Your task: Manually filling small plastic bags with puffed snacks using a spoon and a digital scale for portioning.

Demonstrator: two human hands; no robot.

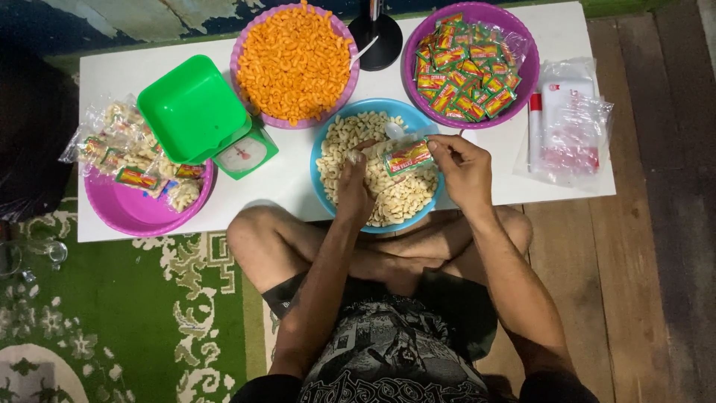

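While both hands hover over the blue bowl (pixel 322 175), left hand (pixel 355 190) grips the clear bag (pixel 373 153); right hand (pixel 462 170) pinches a seasoning sachet (pixel 408 157) at its mouth. Step: inserting the sachet; needs the mouth held open.

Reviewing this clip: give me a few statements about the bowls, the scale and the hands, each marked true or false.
1. The blue bowl holds pale snack pieces. True.
2. The left hand rests on the green scale. False: it is over the blue bowl, holding a clear bag.
3. The right hand pinches a small sachet. True.
4. The orange snacks sit in a blue bowl. False: their bowl is purple.
5. The bowl of sachets is at the table's far right. True.
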